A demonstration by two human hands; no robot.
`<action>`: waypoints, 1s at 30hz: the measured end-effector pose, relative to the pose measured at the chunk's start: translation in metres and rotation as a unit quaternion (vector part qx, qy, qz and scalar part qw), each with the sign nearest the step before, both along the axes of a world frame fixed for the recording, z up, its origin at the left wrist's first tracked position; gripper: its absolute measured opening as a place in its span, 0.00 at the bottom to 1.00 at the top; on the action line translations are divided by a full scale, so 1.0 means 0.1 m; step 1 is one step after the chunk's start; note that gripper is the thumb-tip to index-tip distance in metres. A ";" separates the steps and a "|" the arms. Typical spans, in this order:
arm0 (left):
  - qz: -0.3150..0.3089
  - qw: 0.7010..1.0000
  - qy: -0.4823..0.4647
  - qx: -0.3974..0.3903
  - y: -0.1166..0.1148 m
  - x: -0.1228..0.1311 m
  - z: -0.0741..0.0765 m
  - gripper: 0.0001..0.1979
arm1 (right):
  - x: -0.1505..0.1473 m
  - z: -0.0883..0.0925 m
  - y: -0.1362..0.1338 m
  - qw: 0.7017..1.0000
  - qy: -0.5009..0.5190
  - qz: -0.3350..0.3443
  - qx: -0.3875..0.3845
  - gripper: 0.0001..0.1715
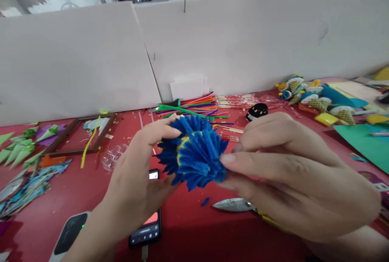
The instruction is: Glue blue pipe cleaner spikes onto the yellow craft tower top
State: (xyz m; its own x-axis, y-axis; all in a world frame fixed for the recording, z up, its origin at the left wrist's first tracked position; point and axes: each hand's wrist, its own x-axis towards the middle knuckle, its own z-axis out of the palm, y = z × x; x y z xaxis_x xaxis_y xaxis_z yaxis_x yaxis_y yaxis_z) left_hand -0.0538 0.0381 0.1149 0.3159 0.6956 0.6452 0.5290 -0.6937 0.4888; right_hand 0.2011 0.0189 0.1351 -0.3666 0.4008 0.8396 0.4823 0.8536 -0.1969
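Observation:
Between my two hands, above the red table, is a blue pipe-cleaner flower (197, 156) with pointed, layered petals and yellow showing between the layers. My left hand (133, 173) grips its left side, thumb and fingers around the outer petals. On the right, the fingertips of my right hand (273, 165) pinch the end of a blue petal. Beneath my right hand lie scissors (234, 205) with metal blades, their yellow handles partly covered. A small blue scrap (205, 201) rests on the table below the flower.
A phone (146, 229) with a cable lies under my left hand. Pipe cleaners (194, 106) are bundled by the white partition (243, 43). Green cones (21, 148) and a brown frame (69, 136) are at left; small craft figures (313, 96) and green paper (364, 142) are at right.

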 end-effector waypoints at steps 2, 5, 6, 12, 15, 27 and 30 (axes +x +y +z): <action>-0.017 1.000 -0.002 -0.005 0.00 0.00 -0.01 0.34 | 0.00 -0.02 0.01 1.000 0.016 0.009 -0.011 0.07; -0.035 0.999 0.008 -0.015 0.00 0.00 -0.03 0.35 | 0.00 -0.04 0.01 1.000 0.020 -0.007 -0.012 0.10; -0.036 0.999 0.015 -0.015 0.00 0.00 -0.03 0.35 | 0.00 -0.04 0.01 1.000 0.012 -0.012 -0.011 0.11; -0.032 0.999 0.038 0.000 -0.02 0.00 -0.01 0.34 | 0.03 -0.02 0.00 0.999 -0.031 -0.015 -0.020 0.10; -0.038 0.999 0.034 -0.011 -0.01 0.00 -0.01 0.34 | 0.04 -0.01 0.00 0.999 -0.036 -0.031 -0.002 0.08; -0.071 0.993 0.032 -0.092 -0.01 0.01 0.01 0.37 | -0.01 -0.06 0.03 1.000 -0.010 -0.015 -0.015 0.24; -0.085 0.989 0.040 -0.111 0.00 0.00 0.01 0.35 | -0.01 -0.07 0.03 0.998 0.001 -0.007 -0.063 0.30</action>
